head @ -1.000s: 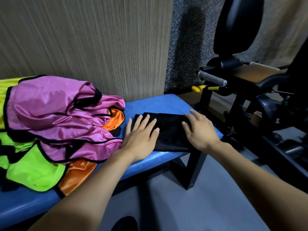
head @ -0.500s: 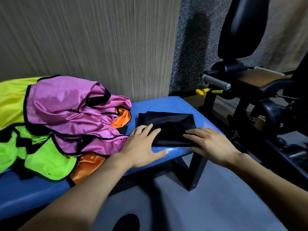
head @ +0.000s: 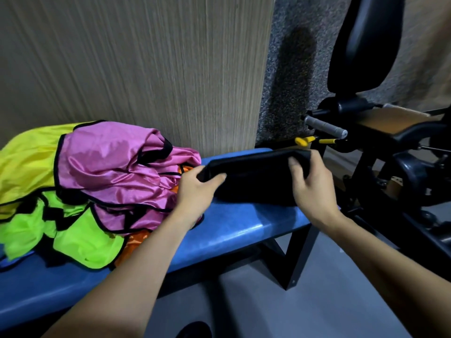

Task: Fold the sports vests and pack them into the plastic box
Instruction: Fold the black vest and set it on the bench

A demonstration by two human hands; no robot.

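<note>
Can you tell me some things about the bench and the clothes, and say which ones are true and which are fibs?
1. Both hands hold the folded black vest: left hand, right hand. True.
2. The black vest is inside a plastic box. False: no box is in view; the vest is over the blue bench.
3. A pink vest lies on top of the pile. True.
4. The pile is neatly folded. False: it is crumpled.
5. The bench is red. False: it is blue.
</note>
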